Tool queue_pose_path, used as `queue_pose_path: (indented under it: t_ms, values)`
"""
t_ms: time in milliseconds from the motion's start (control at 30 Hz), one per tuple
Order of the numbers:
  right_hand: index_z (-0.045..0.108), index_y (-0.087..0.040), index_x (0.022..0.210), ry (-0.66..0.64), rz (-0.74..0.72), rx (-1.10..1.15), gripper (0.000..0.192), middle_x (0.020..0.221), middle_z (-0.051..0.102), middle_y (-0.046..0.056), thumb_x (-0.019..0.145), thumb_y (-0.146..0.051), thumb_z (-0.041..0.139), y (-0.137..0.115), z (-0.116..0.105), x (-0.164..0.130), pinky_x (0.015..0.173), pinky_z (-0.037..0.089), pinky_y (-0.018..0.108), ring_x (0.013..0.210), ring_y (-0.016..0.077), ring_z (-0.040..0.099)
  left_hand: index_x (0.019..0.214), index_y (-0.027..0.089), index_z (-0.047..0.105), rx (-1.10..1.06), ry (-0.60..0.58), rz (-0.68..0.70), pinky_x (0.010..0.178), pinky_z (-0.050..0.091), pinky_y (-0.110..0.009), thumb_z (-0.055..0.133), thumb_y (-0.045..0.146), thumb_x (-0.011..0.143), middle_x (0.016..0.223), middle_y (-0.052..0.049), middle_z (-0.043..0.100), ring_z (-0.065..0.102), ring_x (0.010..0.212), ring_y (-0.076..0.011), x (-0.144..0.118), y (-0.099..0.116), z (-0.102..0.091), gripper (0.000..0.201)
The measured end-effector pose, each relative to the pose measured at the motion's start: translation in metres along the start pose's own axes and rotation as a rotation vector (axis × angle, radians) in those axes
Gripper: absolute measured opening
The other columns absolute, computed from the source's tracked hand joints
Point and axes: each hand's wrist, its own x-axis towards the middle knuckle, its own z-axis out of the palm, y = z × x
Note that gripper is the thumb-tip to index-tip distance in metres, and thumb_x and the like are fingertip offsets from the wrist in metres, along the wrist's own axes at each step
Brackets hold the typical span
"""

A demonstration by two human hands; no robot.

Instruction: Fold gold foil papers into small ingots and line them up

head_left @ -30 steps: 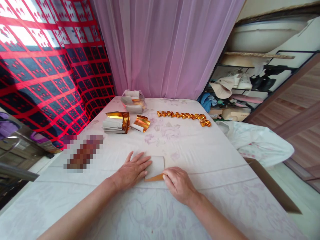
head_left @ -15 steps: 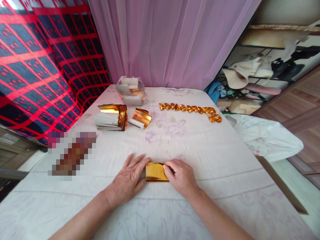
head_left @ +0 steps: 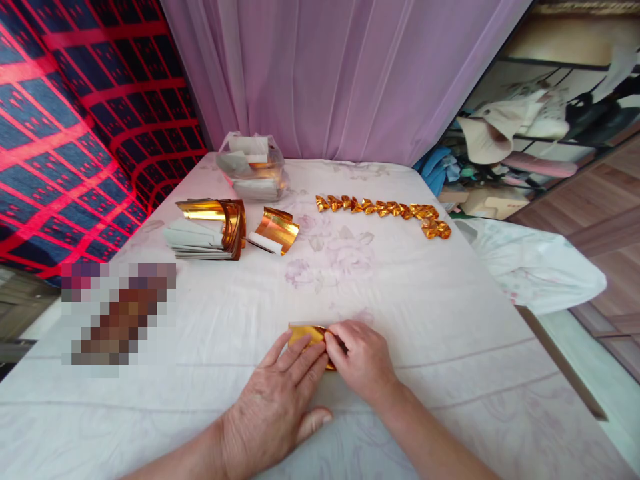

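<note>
A folded sheet of gold foil paper point(head_left: 306, 331) lies on the table close in front of me. My left hand point(head_left: 283, 393) rests flat across it with the fingers stretched out and the thumb apart. At the paper's right end, my right hand point(head_left: 361, 357) pinches the edge between thumb and curled fingers. The lower part of the paper is mostly hidden under my left hand. Farther back on the left are a stack of gold and white paper sheets point(head_left: 207, 233) and a small curled piece of the same paper point(head_left: 277, 231).
A row of folded gold pieces point(head_left: 383, 209) runs along the back right. Behind the stack stands a clear plastic bag point(head_left: 253, 170) with more paper. A blurred patch point(head_left: 117, 317) covers something at the left. Shelves with a cap point(head_left: 487, 137) stand beyond the table's right edge.
My left hand has moved right, from beside the gold paper to lying flat on top of it. My right hand keeps its pinch at the right end. The view has shifted slightly.
</note>
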Motion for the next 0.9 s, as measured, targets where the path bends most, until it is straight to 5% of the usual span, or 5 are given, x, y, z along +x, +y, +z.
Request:
queue_pose_path:
  t_ms: [300,900]
  values:
    - [0.063,-0.021,0.072,0.02,0.001,0.017,0.024,0.065,0.066,0.001,0.091,-0.022,0.048,0.002,-0.001,0.002,0.065,0.038,0.024,0.064,0.0145,0.061,0.151,0.018,0.032,-0.002,-0.032,-0.03,0.115,0.03,-0.051,0.041,0.06,0.094,0.148,-0.012,0.047,0.041,0.138,-0.0312,-0.003,-0.005,0.02,0.071]
    - [0.065,-0.021,0.081,0.016,0.002,0.004,0.025,0.07,0.07,0.002,0.094,-0.023,0.044,0.002,-0.001,0.002,0.065,0.041,0.026,0.066,0.0155,0.064,0.149,0.018,0.034,-0.029,-0.03,-0.027,0.117,0.025,-0.048,0.046,0.061,0.092,0.152,-0.009,0.043,0.033,0.142,-0.0306,-0.001,-0.007,0.016,0.072]
